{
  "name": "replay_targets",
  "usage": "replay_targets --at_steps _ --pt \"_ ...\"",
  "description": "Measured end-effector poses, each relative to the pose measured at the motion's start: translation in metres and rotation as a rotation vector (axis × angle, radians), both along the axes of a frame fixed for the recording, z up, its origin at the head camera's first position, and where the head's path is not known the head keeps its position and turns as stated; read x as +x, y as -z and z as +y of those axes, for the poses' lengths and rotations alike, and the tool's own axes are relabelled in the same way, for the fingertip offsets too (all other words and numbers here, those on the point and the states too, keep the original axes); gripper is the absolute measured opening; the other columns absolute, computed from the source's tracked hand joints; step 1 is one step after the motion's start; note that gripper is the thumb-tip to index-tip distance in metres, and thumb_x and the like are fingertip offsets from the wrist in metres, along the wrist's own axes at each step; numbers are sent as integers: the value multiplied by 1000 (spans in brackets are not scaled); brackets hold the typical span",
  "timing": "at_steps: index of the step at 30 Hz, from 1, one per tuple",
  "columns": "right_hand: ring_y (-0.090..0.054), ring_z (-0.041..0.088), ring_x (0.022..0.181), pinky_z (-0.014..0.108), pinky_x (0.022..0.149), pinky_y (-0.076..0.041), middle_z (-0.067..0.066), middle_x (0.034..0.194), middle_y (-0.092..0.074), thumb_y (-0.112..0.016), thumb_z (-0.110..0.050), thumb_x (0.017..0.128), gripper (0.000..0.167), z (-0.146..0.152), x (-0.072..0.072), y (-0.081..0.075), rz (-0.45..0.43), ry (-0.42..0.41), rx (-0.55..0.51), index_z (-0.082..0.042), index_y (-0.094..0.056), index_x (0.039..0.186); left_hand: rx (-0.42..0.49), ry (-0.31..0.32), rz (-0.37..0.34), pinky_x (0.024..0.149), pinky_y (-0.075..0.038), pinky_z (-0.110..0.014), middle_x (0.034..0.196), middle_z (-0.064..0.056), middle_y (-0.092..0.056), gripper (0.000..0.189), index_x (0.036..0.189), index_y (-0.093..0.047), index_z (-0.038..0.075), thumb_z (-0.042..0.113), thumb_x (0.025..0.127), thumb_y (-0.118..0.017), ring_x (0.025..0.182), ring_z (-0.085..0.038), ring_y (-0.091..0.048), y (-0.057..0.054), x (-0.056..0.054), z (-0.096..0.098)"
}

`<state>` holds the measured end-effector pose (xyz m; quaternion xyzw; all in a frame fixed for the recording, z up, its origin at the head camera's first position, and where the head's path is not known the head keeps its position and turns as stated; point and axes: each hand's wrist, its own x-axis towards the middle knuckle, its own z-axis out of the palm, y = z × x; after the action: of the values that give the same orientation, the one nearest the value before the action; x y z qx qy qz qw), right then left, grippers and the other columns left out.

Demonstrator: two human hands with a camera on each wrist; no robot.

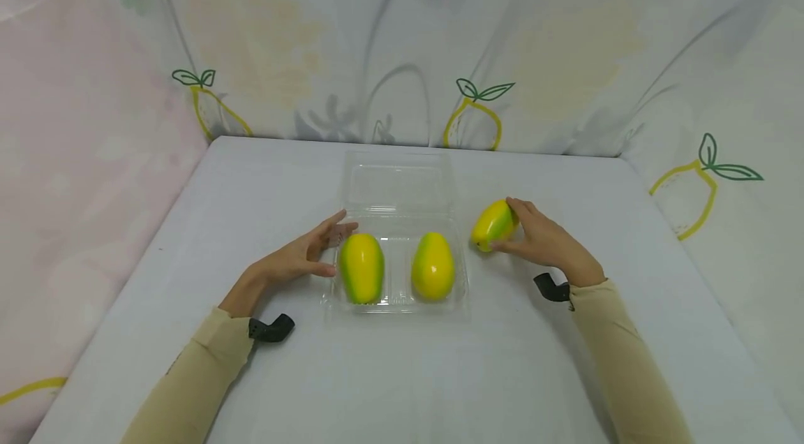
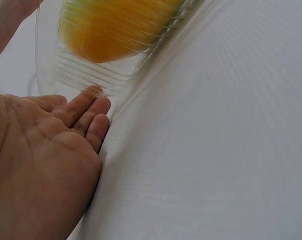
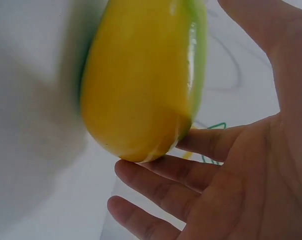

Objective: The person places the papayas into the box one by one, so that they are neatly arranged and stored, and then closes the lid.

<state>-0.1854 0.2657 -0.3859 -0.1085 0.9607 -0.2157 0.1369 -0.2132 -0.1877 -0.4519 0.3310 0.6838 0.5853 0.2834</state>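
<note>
"Lemon-printed cloth (image 1: 377,32) hangs behind your white table (image 1: 408,374). What sits in the middle?"

"My clear plastic box (image 1: 398,269), its lid (image 1: 398,182) folded back, away from me. The left fruit (image 1: 362,268) lies in one half, the right fruit (image 1: 433,266) in the other, with bare plastic between them. Both are glossy, yellow and green."

"And your left hand (image 1: 301,255)?"

"Loose, nothing in it. My fingers are spread at the box's left side, and a fingertip (image 2: 94,90) shows right at the ribbed plastic."

"Where's the loose fruit (image 1: 492,224)?"

"Outside the box, just to its right, lying at a slant. My right hand (image 1: 543,238) is around its near end, thumb to one side and fingers to the other. From the wrist those fingers look only slightly bent, with tips against the rounded end."

"So you've got a firm grasp?"

"I can't tell; the thumb's tip runs out of the wrist view. Beige sleeves (image 1: 628,360) cover both my forearms."
</note>
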Motion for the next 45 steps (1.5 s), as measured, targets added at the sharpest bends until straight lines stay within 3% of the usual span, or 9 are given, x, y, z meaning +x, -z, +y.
replay_targets --at_steps 5,9,15,20,27,31,39,45 --pt "-28 44 143 59 115 -25 26 157 -23 -69 -63 80 112 -2 -2 9 -29 27 -46 3 -16 154 4 2 -10 116 -8 -64 163 -20 -10 101 158 5 10 12 89 -70 147 -45 -14 2 1 0" --pt "-38 42 135 58 111 -31 26 150 -34 -73 -58 80 108 -1 -2 11 -12 20 -69 4 -21 152 -2 4 -9 116 -8 -65 163 -20 -11 101 158 4 11 11 89 -69 147 -46 -14 4 1 0" --pt "-40 38 134 57 111 -33 23 148 -35 -80 -53 74 113 2 -4 11 1 -29 -81 3 -21 153 -1 -10 -14 116 -8 -64 163 -19 -11 101 158 4 11 10 89 -70 147 -45 -14 3 1 0" --pt "-44 37 128 57 109 -35 24 143 -40 -81 -47 76 110 2 -5 12 -15 -54 -90 3 -19 153 8 -10 -14 116 -7 -64 163 -20 -10 101 157 5 10 11 89 -70 148 -45 -13 1 2 0" --pt "-25 42 145 59 115 -23 25 158 -24 -69 -60 82 111 -1 -7 14 -46 -36 -54 0 -13 156 4 -8 -3 116 -5 -64 164 -18 -11 100 158 4 11 10 89 -69 148 -43 -12 2 0 0" --pt "-23 42 146 59 116 -21 23 159 -24 -66 -64 82 108 -1 -8 15 -32 -26 -38 -1 -16 155 -10 -9 10 116 -7 -63 164 -17 -11 99 158 3 13 6 89 -67 149 -42 -13 2 -1 1" --pt "-33 39 142 58 115 -26 19 156 -32 -68 -58 83 100 1 -5 4 -20 -22 -60 -4 -24 154 -1 4 8 116 -6 -65 164 -19 -10 99 158 4 11 7 90 -67 148 -45 -13 3 -2 0" --pt "-40 38 135 57 112 -32 18 153 -36 -72 -48 84 94 1 -1 -7 75 -51 -106 -5 -26 154 9 0 -13 116 -6 -65 164 -18 -10 101 158 5 11 10 89 -69 148 -44 -13 1 -1 0"
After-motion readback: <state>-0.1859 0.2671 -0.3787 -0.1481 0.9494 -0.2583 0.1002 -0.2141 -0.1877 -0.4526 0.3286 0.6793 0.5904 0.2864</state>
